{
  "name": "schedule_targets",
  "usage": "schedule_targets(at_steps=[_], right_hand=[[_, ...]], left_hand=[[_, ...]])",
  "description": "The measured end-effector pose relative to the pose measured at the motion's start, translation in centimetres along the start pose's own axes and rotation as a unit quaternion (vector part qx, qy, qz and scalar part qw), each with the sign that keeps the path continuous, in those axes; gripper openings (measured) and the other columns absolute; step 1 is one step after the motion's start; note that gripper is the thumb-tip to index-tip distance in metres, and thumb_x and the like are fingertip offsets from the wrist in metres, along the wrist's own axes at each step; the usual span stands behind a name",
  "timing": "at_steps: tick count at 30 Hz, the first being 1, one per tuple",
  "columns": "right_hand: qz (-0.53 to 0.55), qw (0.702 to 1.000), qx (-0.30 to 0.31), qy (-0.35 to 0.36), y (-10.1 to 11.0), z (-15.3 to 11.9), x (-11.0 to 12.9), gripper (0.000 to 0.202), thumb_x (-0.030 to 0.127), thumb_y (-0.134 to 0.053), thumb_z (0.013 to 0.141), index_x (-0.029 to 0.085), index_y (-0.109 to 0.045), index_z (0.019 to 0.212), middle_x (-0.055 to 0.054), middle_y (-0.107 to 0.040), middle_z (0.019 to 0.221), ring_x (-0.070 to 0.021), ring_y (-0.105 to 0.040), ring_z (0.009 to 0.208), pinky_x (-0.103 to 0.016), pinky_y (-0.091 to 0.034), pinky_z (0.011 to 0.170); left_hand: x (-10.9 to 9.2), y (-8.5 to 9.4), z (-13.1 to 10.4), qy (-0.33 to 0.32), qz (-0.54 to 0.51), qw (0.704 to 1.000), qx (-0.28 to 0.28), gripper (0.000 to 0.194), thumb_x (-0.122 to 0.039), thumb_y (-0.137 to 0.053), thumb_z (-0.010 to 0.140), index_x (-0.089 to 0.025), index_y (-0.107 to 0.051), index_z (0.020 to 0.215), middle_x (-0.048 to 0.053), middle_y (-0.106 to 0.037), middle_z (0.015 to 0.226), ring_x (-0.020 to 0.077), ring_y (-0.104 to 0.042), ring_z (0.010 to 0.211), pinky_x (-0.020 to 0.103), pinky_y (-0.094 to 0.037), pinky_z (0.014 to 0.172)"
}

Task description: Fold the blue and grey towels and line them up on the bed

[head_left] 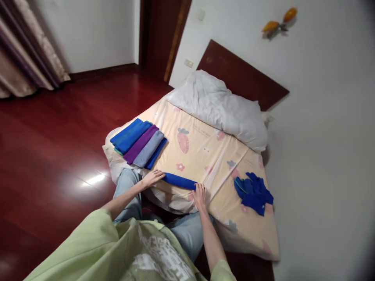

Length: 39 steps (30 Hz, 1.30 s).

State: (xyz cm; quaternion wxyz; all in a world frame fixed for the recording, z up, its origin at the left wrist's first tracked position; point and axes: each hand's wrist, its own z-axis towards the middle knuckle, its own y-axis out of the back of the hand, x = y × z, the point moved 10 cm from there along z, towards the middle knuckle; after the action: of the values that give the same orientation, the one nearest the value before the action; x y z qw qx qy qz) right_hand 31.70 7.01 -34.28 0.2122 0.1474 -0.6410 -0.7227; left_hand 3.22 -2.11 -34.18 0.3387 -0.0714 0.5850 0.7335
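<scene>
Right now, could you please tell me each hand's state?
Left hand: on one end of the long, narrow blue cloth; grip unclear.
Right hand: curled over its other end; grip unclear.

The scene is viewed by a single camera worn on the person's head, aimed forward and steeply down. The green shirt (84, 246) is seen from above at the near edge, and the left hand (154, 178) and right hand (199, 195) are framed near, below the middle. The bed (193, 164) is looked at from its near end toward the headboard (243, 74) — which is shown slanted, lower on its right. A wide stretch of room is taken in: floor (82, 136) and curtain (26, 50) on the left, wall (322, 156) on the right — its outer corners darkened.
</scene>
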Motion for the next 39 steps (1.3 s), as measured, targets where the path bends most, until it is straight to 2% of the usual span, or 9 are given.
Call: schedule_targets(at_steps=[6,10,19,22,26,29,32,36,39], right_hand=[[-0.014,0.993,0.05,0.11,0.2,1.0,3.9,0.04,0.012,-0.053,0.077,0.026,-0.066,0.112,-0.014,-0.07,0.114,-0.0342,-0.06,0.11,-0.049,-0.045,0.096],[-0.023,0.978,0.065,0.198,1.4,5.9,8.5,0.041,0.012,-0.051,0.077,0.024,-0.066,0.114,-0.013,-0.07,0.114,-0.0339,-0.059,0.107,-0.048,-0.043,0.096],[0.003,0.948,-0.13,0.289,9.6,29.9,25.2,0.039,0.013,-0.048,0.083,0.018,-0.068,0.116,-0.016,-0.067,0.118,-0.0342,-0.054,0.109,-0.052,-0.038,0.098],[0.008,0.942,-0.126,0.312,8.4,34.2,30.9,0.041,0.012,-0.049,0.083,0.018,-0.065,0.12,-0.017,-0.062,0.122,-0.0334,-0.051,0.113,-0.052,-0.039,0.099],[-0.028,0.941,-0.055,0.334,2.8,35.9,35.1,0.045,0.006,-0.046,0.082,0.017,-0.063,0.122,-0.017,-0.06,0.124,-0.0305,-0.052,0.114,-0.046,-0.041,0.098],[-0.035,0.937,0.004,0.347,-0.9,35.6,35.7,0.046,0.002,-0.044,0.081,0.015,-0.065,0.12,-0.017,-0.063,0.118,-0.0283,-0.055,0.108,-0.041,-0.045,0.094],[0.009,0.933,0.041,0.358,-1.0,35.6,35.0,0.05,0.002,-0.046,0.079,0.016,-0.065,0.123,-0.015,-0.065,0.119,-0.0264,-0.059,0.105,-0.037,-0.048,0.093],[0.137,0.94,0.008,0.311,4.5,34.6,30.7,0.045,0.012,-0.044,0.084,0.018,-0.065,0.124,-0.012,-0.066,0.121,-0.0227,-0.063,0.102,-0.035,-0.051,0.093],[0.203,0.955,-0.054,0.211,8.6,29.7,24.0,0.031,0.022,-0.041,0.088,0.018,-0.069,0.101,-0.011,-0.072,0.099,-0.0222,-0.065,0.09,-0.035,-0.052,0.085]], left_hand=[[-5.3,-1.4,-9.8,0.005,-0.016,1.0,0.014,0.029,-0.023,-0.056,0.093,-0.023,-0.066,0.12,0.01,-0.071,0.108,0.0248,-0.062,0.096,0.039,-0.044,0.092],[-5.0,1.5,-12.1,0.053,-0.025,0.997,-0.052,0.026,-0.023,-0.057,0.094,-0.025,-0.069,0.116,0.009,-0.071,0.105,0.0242,-0.061,0.092,0.039,-0.045,0.087],[6.5,16.3,-11.1,0.122,0.029,0.947,-0.295,0.034,-0.029,-0.038,0.107,-0.026,-0.067,0.124,0.009,-0.073,0.115,0.0194,-0.064,0.103,0.038,-0.049,0.089],[10.4,17.6,-11.8,0.161,0.047,0.933,-0.319,0.037,-0.031,-0.035,0.107,-0.025,-0.067,0.124,0.01,-0.073,0.113,0.0184,-0.065,0.101,0.038,-0.05,0.089],[14.4,15.6,-12.2,0.208,0.038,0.938,-0.275,0.039,-0.028,-0.032,0.107,-0.023,-0.067,0.124,0.011,-0.072,0.115,0.0189,-0.063,0.098,0.038,-0.049,0.089],[15.5,13.6,-11.8,0.225,0.023,0.948,-0.225,0.04,-0.026,-0.033,0.106,-0.021,-0.068,0.124,0.013,-0.071,0.118,0.0206,-0.061,0.1,0.038,-0.049,0.09],[14.8,13.2,-11.9,0.234,0.033,0.949,-0.21,0.039,-0.021,-0.036,0.104,-0.02,-0.065,0.13,0.013,-0.068,0.125,0.0232,-0.059,0.111,0.04,-0.047,0.094],[11.5,13.8,-13.8,0.233,0.035,0.94,-0.247,0.038,-0.016,-0.043,0.101,-0.021,-0.063,0.132,0.013,-0.066,0.128,0.0237,-0.055,0.12,0.041,-0.044,0.099],[7.4,12.0,-15.6,0.203,-0.005,0.951,-0.232,0.031,-0.017,-0.045,0.099,-0.022,-0.067,0.121,0.011,-0.069,0.11,0.0228,-0.058,0.103,0.038,-0.044,0.091]])
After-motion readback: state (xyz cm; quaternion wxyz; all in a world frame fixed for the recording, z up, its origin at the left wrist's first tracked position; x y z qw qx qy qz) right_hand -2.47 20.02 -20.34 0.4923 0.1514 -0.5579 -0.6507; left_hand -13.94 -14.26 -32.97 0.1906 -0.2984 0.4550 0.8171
